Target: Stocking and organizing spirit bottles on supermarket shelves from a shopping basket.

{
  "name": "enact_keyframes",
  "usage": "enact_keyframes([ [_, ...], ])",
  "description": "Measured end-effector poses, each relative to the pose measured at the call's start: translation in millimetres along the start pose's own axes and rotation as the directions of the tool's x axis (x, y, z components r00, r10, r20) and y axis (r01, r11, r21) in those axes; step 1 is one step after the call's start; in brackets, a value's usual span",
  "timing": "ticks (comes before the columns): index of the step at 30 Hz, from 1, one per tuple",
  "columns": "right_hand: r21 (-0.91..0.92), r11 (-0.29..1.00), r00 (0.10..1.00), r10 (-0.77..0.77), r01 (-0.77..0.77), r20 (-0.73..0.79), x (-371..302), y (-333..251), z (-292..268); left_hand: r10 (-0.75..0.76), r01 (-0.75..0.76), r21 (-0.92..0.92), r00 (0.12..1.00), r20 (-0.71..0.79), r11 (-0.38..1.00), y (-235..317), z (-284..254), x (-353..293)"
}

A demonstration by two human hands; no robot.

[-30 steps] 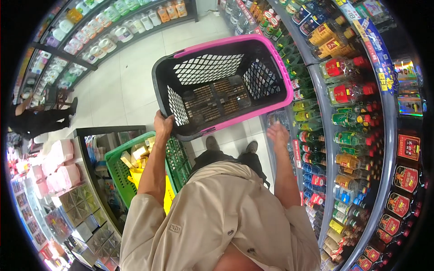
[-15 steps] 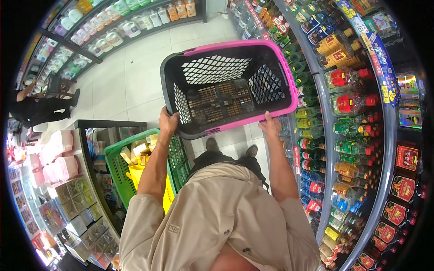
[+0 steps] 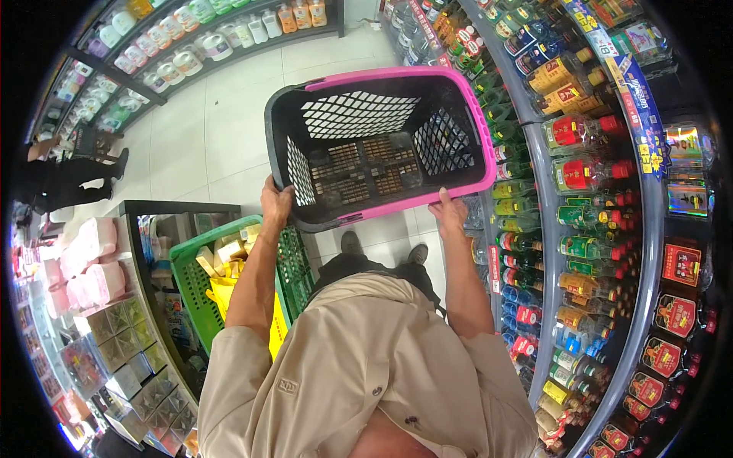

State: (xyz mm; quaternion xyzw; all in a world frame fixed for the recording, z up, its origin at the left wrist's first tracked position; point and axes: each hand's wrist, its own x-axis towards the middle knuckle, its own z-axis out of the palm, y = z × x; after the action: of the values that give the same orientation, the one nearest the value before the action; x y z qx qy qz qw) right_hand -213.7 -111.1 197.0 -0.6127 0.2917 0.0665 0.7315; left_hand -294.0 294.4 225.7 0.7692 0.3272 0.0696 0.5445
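Note:
A black shopping basket with a pink rim and handle [image 3: 391,208] is held out in front of me, its inside bare down to the slotted bottom. My left hand [image 3: 276,201] grips its near left corner, fingers wrapped over the black rim. On the near right side, my right hand [image 3: 450,211] holds the pink edge, thumb on top and fingers mostly hidden beneath. By my left forearm stands a green plastic crate [image 3: 189,281] containing yellow-white boxes [image 3: 229,249] and a yellow bag [image 3: 223,293].
Shelves of bottles [image 3: 584,175] run close along my right. To the left is a display counter [image 3: 175,208] with pink packs [image 3: 99,263] and boxes. Shelves of jugs [image 3: 217,47] stand at the far left, near another person [image 3: 76,179]. Pale tiles [image 3: 229,114] cover the floor.
The basket has shifted slightly left in view along with both hands, and the surroundings have shifted a little the same way. My grip on it looks the same.

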Motion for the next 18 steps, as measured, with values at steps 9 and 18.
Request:
enact_keyframes([
  [9, -0.040, 0.999, 1.000, 0.017, -0.018, -0.011, 9, -7, 9, -0.050, 0.049, -0.063, 0.999, -0.017, 0.997, -1, -3, 6],
  [18, -0.020, 1.000, 1.000, 0.017, -0.017, 0.025, 3, -8, 1, -0.012, 0.012, -0.200, 1.000, 0.000, 0.980, -1, 1, -4],
])
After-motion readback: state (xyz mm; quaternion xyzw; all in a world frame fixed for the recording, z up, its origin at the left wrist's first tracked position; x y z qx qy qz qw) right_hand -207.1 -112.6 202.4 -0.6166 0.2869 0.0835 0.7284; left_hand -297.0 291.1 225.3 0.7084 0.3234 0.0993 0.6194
